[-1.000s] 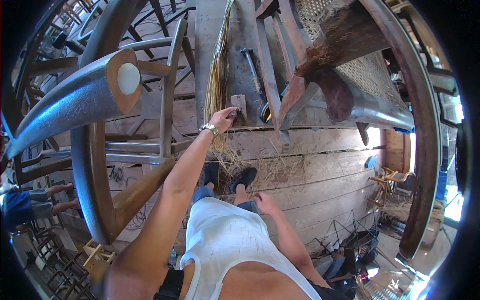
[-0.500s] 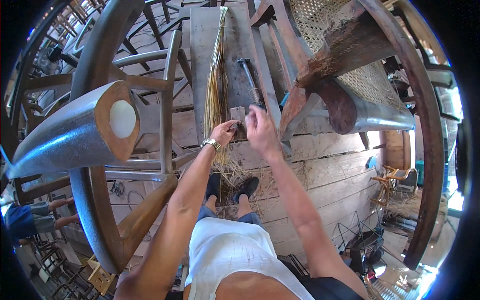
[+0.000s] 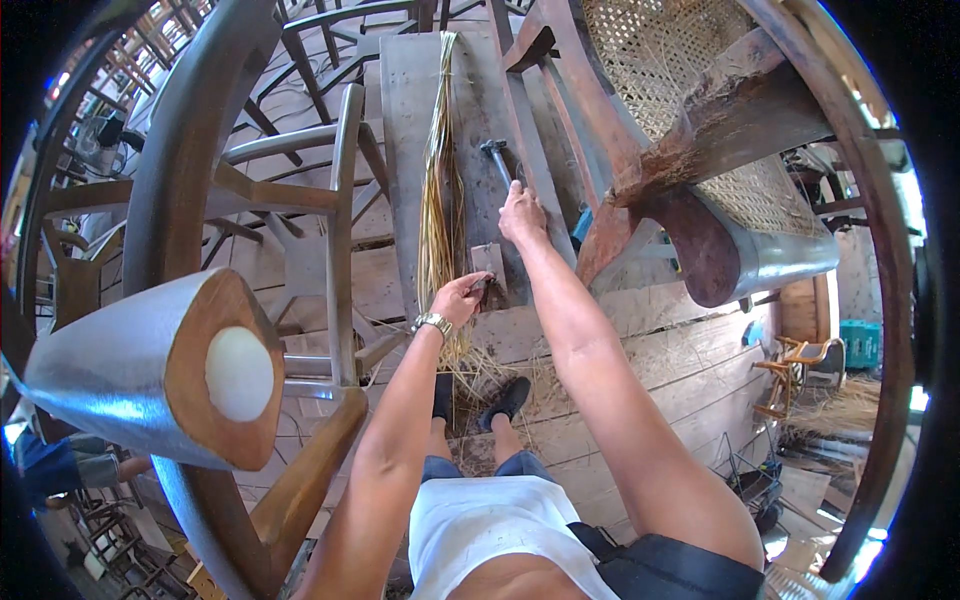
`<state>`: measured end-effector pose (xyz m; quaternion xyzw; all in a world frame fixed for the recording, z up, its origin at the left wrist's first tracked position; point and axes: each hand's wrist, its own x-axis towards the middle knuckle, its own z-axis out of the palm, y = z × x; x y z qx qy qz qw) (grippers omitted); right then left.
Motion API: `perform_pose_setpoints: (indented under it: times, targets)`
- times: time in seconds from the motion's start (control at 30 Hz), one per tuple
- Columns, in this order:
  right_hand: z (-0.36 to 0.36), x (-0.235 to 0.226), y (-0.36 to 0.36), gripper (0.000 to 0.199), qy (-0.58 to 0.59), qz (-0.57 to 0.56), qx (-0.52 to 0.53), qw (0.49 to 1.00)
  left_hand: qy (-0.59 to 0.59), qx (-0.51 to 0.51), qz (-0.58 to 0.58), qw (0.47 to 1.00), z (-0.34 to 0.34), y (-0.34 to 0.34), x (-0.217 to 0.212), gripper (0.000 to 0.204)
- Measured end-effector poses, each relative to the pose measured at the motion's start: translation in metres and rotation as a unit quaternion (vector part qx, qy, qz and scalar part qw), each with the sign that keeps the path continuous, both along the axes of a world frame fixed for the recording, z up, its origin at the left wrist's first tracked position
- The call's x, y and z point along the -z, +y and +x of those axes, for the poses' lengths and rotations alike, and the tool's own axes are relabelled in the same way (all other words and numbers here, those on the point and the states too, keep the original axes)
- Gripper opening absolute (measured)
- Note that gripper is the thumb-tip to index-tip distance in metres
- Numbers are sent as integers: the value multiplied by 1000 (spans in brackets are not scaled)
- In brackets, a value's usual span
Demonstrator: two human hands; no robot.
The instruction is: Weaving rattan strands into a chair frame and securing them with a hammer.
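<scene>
My right hand [image 3: 524, 215] is closed around the handle of a hammer [image 3: 501, 162], whose metal head points away from me over the wooden bench [image 3: 403, 110]. By the near end of the bench, my left hand [image 3: 459, 300], with a watch at the wrist, pinches something small and dark, too small to name. Its fingertips are at a small wooden block [image 3: 488, 260] on the bench. Just left of the hammer lies a long bundle of yellowish cane strips [image 3: 437, 180], running lengthwise along the bench.
A dark wooden chair frame [image 3: 340, 230] stands at left, with a thick rounded wooden end [image 3: 150, 365] close by. To the right, a tilted chair with a woven cane panel [image 3: 650, 60] leans over the bench. Loose strips [image 3: 470, 355] litter the plank floor around my feet.
My right hand has moved away from beside my left hand and taken hold of the hammer lying on the bench. My left hand keeps its pinch near the block.
</scene>
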<state>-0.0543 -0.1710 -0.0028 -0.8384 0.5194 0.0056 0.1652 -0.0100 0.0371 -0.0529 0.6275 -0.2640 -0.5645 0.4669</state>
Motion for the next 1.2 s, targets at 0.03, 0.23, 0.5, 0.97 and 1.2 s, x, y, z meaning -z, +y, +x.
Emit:
perform_pose_setpoints:
  times: [0.03, 0.23, 0.5, 0.97, 1.2]
  targets:
    - [-7, 8, -9, 53, 55, -38, -13, 998, 2, 7, -4, 1000, -5, -6, -5, 36]
    - [27, -30, 7, 53, -86, 104, 102, 986, -20, -18, -37, 999, 3, 3, 2, 33]
    - [-63, -40, 67, 32, -355, 182, 16, 917, 91, 54, 7, 994, 21, -7, 1, 36]
    - [-174, -90, 207, 20, -323, 84, 5, 943, 167, 43, -46, 984, 22, -6, 7, 31]
    - [-174, -54, 189, 20, -256, -27, -61, 964, 145, 20, -33, 989, 16, -5, 3, 33]
